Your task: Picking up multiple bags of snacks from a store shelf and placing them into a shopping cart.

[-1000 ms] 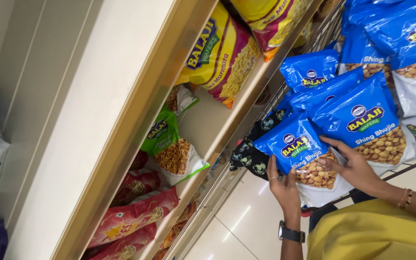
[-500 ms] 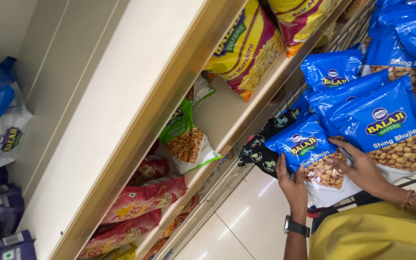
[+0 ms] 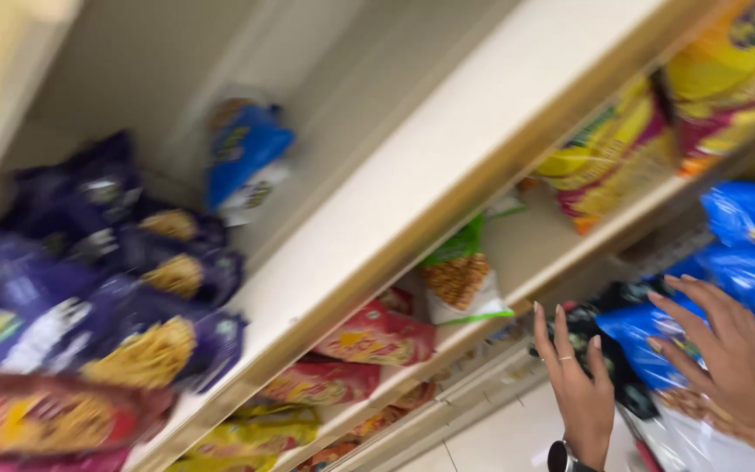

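The view is blurred by motion. My left hand (image 3: 577, 385) is at the lower right with fingers spread, a ring on one finger and a watch on the wrist; it holds nothing. My right hand (image 3: 731, 354) is also spread and rests on the blue snack packets (image 3: 657, 345) stacked at the right edge. One more blue packet (image 3: 242, 162) lies alone on the upper shelf, far from both hands.
A cream shelf board (image 3: 412, 192) runs diagonally across the view. Purple snack packets (image 3: 107, 280) fill the upper shelf at left. A green packet (image 3: 460, 267), red packets (image 3: 369, 336) and yellow packets (image 3: 622, 157) sit on lower shelves. Pale floor tiles (image 3: 500, 437) show below.
The view has swung left and down, bringing the purple packets into sight. My left hand has come off the blue packet and now hovers with fingers spread.
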